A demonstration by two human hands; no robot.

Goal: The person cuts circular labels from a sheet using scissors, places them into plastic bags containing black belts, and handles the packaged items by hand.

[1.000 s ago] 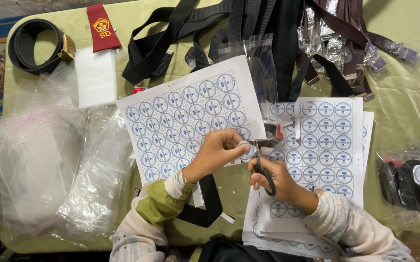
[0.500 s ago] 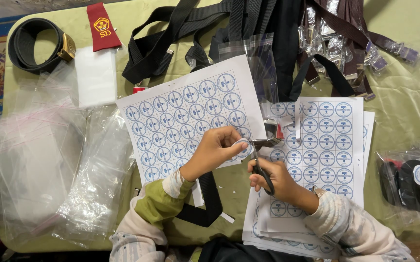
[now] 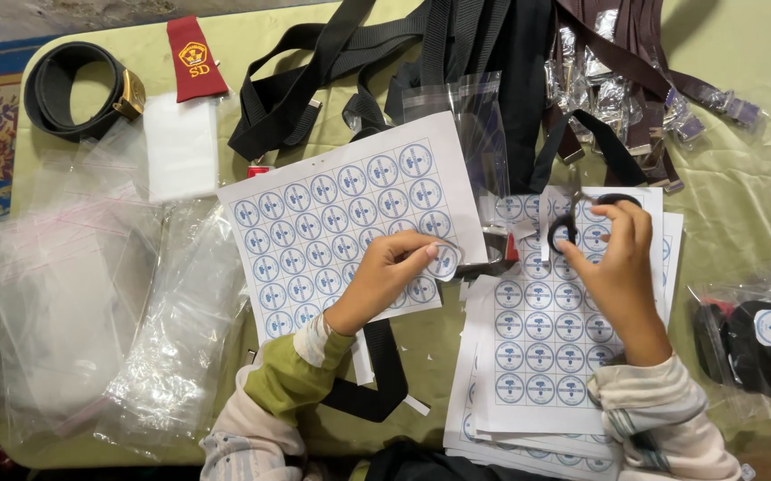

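My left hand (image 3: 385,278) pinches a small round cut-out label (image 3: 446,261) over the lower right corner of a white sheet of blue round labels (image 3: 332,223). A little to the right, my right hand (image 3: 619,267) holds black-handled scissors (image 3: 571,224) above a stack of similar label sheets (image 3: 537,374). The two hands are apart. A black buckle with a red bit (image 3: 495,258) lies between them on the green table (image 3: 759,160).
Black and brown belt straps (image 3: 456,53) are piled at the back. A coiled black belt (image 3: 73,89) and a red badge (image 3: 194,58) lie back left. Clear plastic bags (image 3: 73,294) cover the left side. Bagged black items (image 3: 759,347) sit at the right edge.
My right hand has lifted the scissors away from the left hand, up and to the right. The left hand now holds a freed round label.
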